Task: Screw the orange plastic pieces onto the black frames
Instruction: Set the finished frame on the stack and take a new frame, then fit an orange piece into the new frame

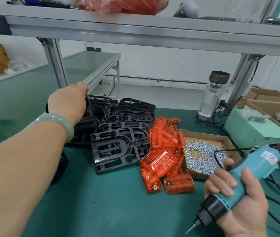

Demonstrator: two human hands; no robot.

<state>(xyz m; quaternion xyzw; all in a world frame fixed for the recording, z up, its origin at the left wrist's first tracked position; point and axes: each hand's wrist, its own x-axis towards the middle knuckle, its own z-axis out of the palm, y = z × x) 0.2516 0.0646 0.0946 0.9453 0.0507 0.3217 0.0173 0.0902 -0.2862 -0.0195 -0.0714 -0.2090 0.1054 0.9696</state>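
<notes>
A heap of black frames [120,134] lies mid-table. My left hand [67,101] reaches to the heap's far left and grips one black frame [89,110] that stands on edge. To the right of the heap lies a pile of several orange plastic pieces [165,158]. My right hand [238,199] holds a teal electric screwdriver [238,178] near the front right, its bit pointing down and left above the mat. A shallow cardboard tray of small silver screws [202,156] sits just right of the orange pile.
A pale green power box [255,127] and a clear bottle [211,100] stand at the back right, with black cables trailing by my right hand. An aluminium shelf [135,33] hangs overhead on slanted posts. Cardboard boxes [269,100] are at far right.
</notes>
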